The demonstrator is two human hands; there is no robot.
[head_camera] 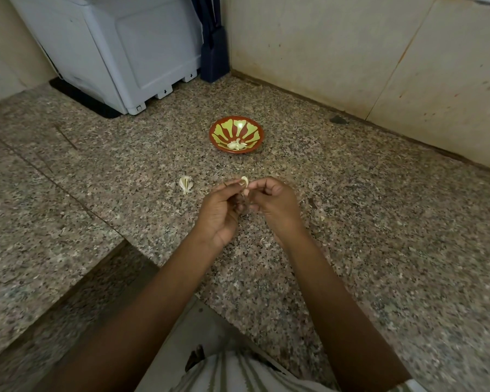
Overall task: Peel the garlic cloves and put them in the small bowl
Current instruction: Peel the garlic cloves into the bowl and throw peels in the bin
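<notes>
**Figure: 2 grips pinching 1 garlic clove above a speckled stone bench**

The speckled granite bench (379, 222) fills most of the head view and steps down to a lower ledge at the near left. A pale tiled wall (337, 52) closes the far right side. A white appliance (119, 52) stands at the far left on a black mat (79, 100), with a dark blue object (214, 58) upright in the corner just beside it. A striped garment (238, 374) shows at the lower edge.

2 bare forearms reach forward from the lower edge and converge near the middle of the bench. The left grip (219, 213) is turned palm-inward with its fingers curled, and its thumb and forefinger close narrowly on the garlic clove (244, 181). The right grip (276, 203) shows its back to the camera with its knuckles bent, and its fingertips meet the same clove from the right and below. Both grips are raised above the bench, and the clove sits between their fingertips.

The small bowl (246, 128), red with a green pattern, stands beyond the grips and well apart from them. Several peeled cloves (236, 145) lie at its near inner wall. 1 garlic piece (186, 185) lies on the bench just left of the left grip. Pale skin flakes (321, 217) are scattered on the bench to the right.
</notes>
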